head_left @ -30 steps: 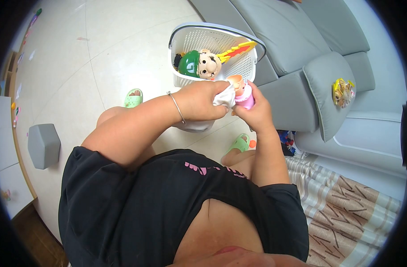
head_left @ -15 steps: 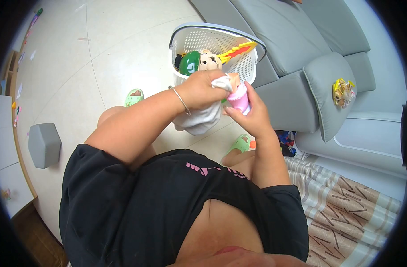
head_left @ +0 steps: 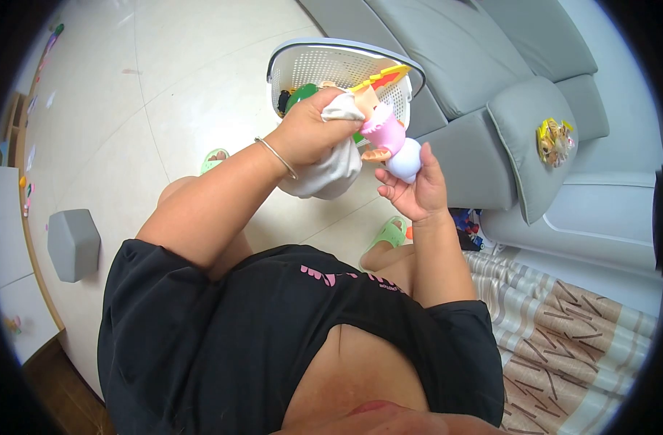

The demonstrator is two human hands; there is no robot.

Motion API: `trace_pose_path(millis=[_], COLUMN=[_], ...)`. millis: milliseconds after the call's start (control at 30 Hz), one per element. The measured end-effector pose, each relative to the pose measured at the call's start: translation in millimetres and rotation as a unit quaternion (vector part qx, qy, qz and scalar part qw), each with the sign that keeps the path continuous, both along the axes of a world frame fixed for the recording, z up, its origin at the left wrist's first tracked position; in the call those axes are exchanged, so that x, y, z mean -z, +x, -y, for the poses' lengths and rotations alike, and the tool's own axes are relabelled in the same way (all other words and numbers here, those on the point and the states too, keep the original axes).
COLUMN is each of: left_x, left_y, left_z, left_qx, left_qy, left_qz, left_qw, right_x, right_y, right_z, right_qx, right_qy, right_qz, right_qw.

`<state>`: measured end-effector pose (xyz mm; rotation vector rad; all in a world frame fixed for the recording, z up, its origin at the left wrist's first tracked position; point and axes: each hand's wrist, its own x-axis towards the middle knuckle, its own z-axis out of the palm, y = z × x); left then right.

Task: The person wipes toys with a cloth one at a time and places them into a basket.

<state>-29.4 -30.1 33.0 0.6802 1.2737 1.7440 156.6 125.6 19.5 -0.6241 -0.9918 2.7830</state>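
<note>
On black shirt (head_left: 215,326), unclear pink lettering (head_left: 328,280); left hand (head_left: 307,129) gripping white cloth (head_left: 328,174).

The pale floor (head_left: 92,145) bears a white basket (head_left: 313,64) and grey stool (head_left: 73,245).

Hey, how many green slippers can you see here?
2. One green slipper is on your left foot; the other slipper is on your right foot, nearer the grey sofa. Any others would be hidden.
</note>
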Motion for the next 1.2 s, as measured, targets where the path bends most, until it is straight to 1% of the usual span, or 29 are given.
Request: trace_pose_path(millis=[33, 67, 100, 133, 167, 200, 233, 267, 300, 333, 367, 400, 467, 500, 567, 667, 733, 767, 800, 833, 900, 933, 1000, 1067, 1100, 1133, 1167, 1200], left_x=[1, 2, 1, -1, -3, -5, -8, -9, -10, -10, -10, -10, -8, -7, -5, -4, -6, -7, -8, -6, -3, -3, -3, -3, -3, -4, -5, -6], left_y=[2, 3, 4, 5, 6, 7, 7, 8, 9, 12, 16, 22, 33, 35, 33, 26, 23, 22, 22, 22, 26, 28, 30, 37, 39, 39, 38, 38], left_z=[-1, -1, -1, 0, 0, 0, 0, 0, 1, 3, 6, 7, 6, 6, 4, 3, 3, 4, 4, 5, 5, 5, 5, 6, 6, 6, 6, 6], left_qx=[-0.009, -0.018, -0.018, -0.046, -0.073, -0.073, -0.097, -0.120, -0.120, -0.109, -0.097, -0.097, 0.025, 0.046, 0.028, -0.002, -0.019, -0.011, -0.004, -0.004, -0.031, -0.028, 0.009, 0.030, 0.050, 0.049, 0.048, 0.046], left_qy=[0.002, 0.005, 0.004, -0.023, -0.051, -0.051, -0.064, -0.077, -0.077, -0.062, -0.046, -0.046, -0.099, -0.121, -0.142, -0.168, -0.177, -0.197, -0.218, -0.219, -0.166, -0.164, -0.127, -0.118, -0.110, -0.111, -0.122, -0.133], left_qz=[-0.060, -0.120, -0.120, -0.200, -0.279, -0.279, -0.307, -0.335, -0.336, -0.462, -0.579, -0.579, -0.617, -0.639, -0.642, -0.644, -0.642, -0.637, -0.632, -0.632, -0.638, -0.639, -0.662, -0.669, -0.676, -0.676, -0.676, -0.676], left_qw=[0.998, 0.993, 0.993, 0.978, 0.956, 0.956, 0.945, 0.931, 0.931, 0.878, 0.808, 0.808, 0.781, 0.758, 0.753, 0.746, 0.746, 0.745, 0.743, 0.743, 0.751, 0.751, 0.739, 0.733, 0.727, 0.727, 0.725, 0.723], right_x=[4, 6, 3, 0, -3, -7, -10, -12, -14, -14, -13, -12, -10, -9, -8, -11, -12, -13, -15, -16, -18, -18, -16, -12, -8, -5, -4, -4], right_y=[1, 2, 2, 1, 0, -1, -2, -3, -6, -7, -8, -9, -12, -12, -12, -9, -7, -6, -5, -5, -6, -5, -6, -6, -5, -4, -4, -4], right_z=[-1, -2, -1, -1, 1, 2, 4, 6, 7, 9, 11, 14, 19, 23, 25, 24, 24, 24, 24, 24, 23, 23, 24, 25, 25, 25, 25, 25], right_qx=[0.008, 0.008, 0.039, 0.069, 0.069, 0.102, 0.135, 0.135, 0.154, 0.172, 0.172, 0.172, 0.168, 0.170, 0.172, 0.163, 0.173, 0.172, 0.176, 0.180, 0.178, 0.178, 0.174, 0.167, 0.163, 0.160, 0.159, 0.165], right_qy=[-0.025, -0.025, 0.013, 0.051, 0.051, 0.103, 0.154, 0.154, 0.186, 0.217, 0.217, 0.239, 0.260, 0.271, 0.281, 0.269, 0.303, 0.303, 0.328, 0.353, 0.353, 0.354, 0.369, 0.385, 0.414, 0.443, 0.443, 0.473], right_qz=[-0.011, -0.011, -0.002, 0.006, 0.006, 0.024, 0.042, 0.042, 0.057, 0.072, 0.072, 0.068, 0.064, 0.051, 0.037, 0.051, 0.052, 0.052, 0.054, 0.055, 0.056, 0.057, 0.057, 0.056, 0.047, 0.037, 0.037, 0.037], right_qw=[1.000, 1.000, 0.999, 0.996, 0.996, 0.989, 0.978, 0.978, 0.969, 0.958, 0.958, 0.953, 0.949, 0.946, 0.944, 0.948, 0.936, 0.936, 0.927, 0.917, 0.917, 0.917, 0.911, 0.906, 0.894, 0.882, 0.882, 0.865])
